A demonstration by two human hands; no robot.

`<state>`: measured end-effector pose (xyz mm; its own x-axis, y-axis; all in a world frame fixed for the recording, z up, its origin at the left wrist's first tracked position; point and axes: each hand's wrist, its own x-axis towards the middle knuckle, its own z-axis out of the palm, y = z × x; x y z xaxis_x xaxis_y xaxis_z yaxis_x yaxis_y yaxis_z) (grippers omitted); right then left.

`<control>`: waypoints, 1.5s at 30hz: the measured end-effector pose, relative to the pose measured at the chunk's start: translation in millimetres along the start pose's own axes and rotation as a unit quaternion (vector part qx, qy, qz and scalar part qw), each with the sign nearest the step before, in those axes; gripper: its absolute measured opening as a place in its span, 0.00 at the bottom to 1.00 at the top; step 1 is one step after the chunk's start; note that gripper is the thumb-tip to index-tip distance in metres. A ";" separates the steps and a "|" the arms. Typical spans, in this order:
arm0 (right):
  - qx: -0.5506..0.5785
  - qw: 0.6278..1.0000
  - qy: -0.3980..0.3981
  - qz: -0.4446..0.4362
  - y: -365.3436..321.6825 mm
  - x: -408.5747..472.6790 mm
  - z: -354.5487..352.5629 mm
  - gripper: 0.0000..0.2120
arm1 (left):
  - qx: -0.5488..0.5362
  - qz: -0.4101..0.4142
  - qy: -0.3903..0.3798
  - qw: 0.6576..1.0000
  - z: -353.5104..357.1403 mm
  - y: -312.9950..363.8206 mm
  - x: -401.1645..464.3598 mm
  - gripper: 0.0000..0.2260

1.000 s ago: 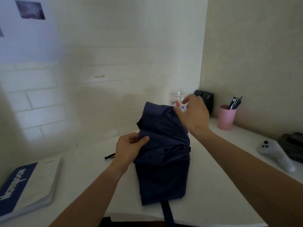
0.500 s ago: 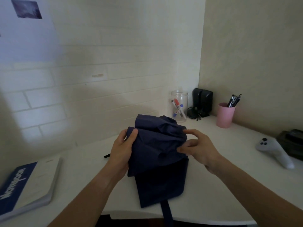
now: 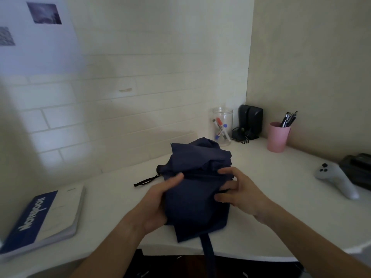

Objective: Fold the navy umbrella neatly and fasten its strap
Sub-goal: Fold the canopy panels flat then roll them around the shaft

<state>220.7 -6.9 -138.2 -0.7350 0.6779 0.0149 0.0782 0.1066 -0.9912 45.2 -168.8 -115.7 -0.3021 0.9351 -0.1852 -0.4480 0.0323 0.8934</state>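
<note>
head | step: gathering umbrella canopy into folds, strap not yet fastened | left hand clasps its left side, right hand pinches cloth on its right | umbrella on desk, left of pink cup | next: wrap folds tight, bring up strap hanging off desk edge

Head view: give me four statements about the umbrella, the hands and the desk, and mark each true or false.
1. Both hands, left hand and right hand, grip the navy umbrella. True.
2. The pink cup stands empty. False: pens stick out of it.
3. A notebook lies on the desk to the left of the umbrella. True.
4. The clear jar lies tipped over. False: it stands upright with markers inside.
</note>
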 end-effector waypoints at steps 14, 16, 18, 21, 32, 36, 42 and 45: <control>0.163 0.983 -0.078 0.014 -0.2 -16.6 4.7 0.36 | -0.082 -0.033 -0.046 0.995 -10.1 -11.9 6.7 0.19; 0.112 0.993 -0.038 0.001 -0.6 -17.5 0.2 0.33 | -0.079 -0.033 -0.025 0.996 -15.4 -9.8 5.7 0.20; 0.015 0.999 0.009 -0.030 0.6 -17.3 -5.0 0.30 | -0.079 -0.030 -0.009 0.996 -21.1 -8.9 4.8 0.20; -0.013 0.997 0.052 -0.059 -0.9 -17.9 -7.9 0.27 | -0.074 -0.026 -0.021 0.997 -21.7 -10.1 0.7 0.17; 0.048 0.997 -0.034 0.045 8.7 -25.4 -11.6 0.19 | 0.120 -0.059 -0.002 0.991 -29.0 -17.7 -14.3 0.15; -0.092 0.995 0.013 0.030 15.5 -24.4 -12.6 0.15 | 0.406 0.064 0.129 0.903 -36.4 -16.7 -25.3 0.08; -0.344 0.891 -0.008 -0.297 0.8 -24.9 -7.3 0.22 | 0.642 0.421 0.101 0.633 -12.9 -26.4 -34.3 0.18; -0.415 0.873 -0.037 -0.252 7.2 -13.4 -4.2 0.24 | 0.709 0.331 0.074 0.619 -18.2 -33.8 -16.7 0.28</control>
<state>233.9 -12.2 -145.0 -0.8563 0.3469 0.3827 0.1709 0.8895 -0.4239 50.0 -192.0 -150.3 -0.1458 0.8694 0.4721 0.9712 0.0348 0.2358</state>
